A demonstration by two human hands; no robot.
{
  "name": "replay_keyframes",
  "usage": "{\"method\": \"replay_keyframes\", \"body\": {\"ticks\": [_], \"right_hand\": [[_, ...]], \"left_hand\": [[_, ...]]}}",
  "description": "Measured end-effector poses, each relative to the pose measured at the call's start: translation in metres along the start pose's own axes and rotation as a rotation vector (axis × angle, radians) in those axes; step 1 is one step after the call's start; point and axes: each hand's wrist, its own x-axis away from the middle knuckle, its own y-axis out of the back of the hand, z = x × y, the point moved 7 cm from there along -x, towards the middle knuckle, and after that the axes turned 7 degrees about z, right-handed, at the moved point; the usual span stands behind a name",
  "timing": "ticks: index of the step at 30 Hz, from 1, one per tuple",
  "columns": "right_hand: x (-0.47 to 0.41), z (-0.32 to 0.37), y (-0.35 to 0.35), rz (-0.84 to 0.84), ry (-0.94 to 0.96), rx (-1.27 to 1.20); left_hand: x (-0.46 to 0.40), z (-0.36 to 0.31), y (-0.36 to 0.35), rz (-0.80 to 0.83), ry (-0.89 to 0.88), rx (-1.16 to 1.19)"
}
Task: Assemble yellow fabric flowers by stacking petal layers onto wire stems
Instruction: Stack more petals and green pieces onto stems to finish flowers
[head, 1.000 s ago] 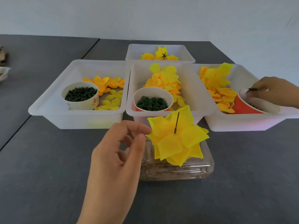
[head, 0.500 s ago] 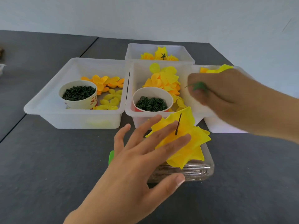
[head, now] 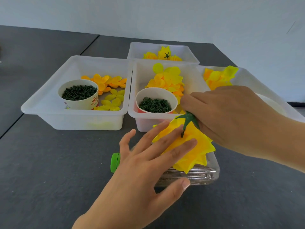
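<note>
Head view: right hand (head: 231, 119) pinches green calyx (head: 188, 119) directly above wire stem (head: 182, 133), which stands upright through the yellow petals (head: 194, 151). Left hand (head: 148, 164) lies flat, fingers straight, pressing petals beside stem.

Translucent plastic bins (head: 79, 116) (glossy), matt yellow cloth petals (head: 194, 151)

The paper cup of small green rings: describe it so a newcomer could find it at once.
Start at the middle white bin of the front row. The cup stands at its front, beside loose yellow petals. Unlike the left bin's cup, which holds dark stick-like pieces, this one holds tiny rings.
</note>
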Motion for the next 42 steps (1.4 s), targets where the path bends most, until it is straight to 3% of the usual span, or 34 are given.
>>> {"method": "replay_keyframes", "body": {"ticks": [6,11,17,20,28,33,42], "right_hand": [[0.003,0.0,-0.004,-0.064,0.031,0.095],[0.004,-0.009,-0.015,0.022,-0.013,0.103],[0.014,-0.03,0.006,-0.023,-0.045,-0.622],[0.009,-0.012,-0.002,0.104,-0.02,-0.889],[-0.005,-0.006,-0.026,0.215,-0.101,-1.025],[-0.013,-0.005,-0.027,0.301,-0.081,-0.976],[-0.021,-0.002,-0.02,0.314,-0.052,-0.831]], "left_hand": [[0.001,0.0,0.0,-0.003,0.006,-0.015],[0.001,0.0,-0.001,-0.016,-0.002,-0.02],[0.001,0.001,-0.001,-0.027,-0.007,-0.02],[0.001,0.001,-0.002,-0.029,-0.011,-0.03],[0.006,-0.009,-0.006,-0.055,-0.003,-0.035],[0.009,-0.017,-0.008,-0.076,0.003,-0.02],[0.022,0.0,0.014,-0.229,0.048,0.262]]}}
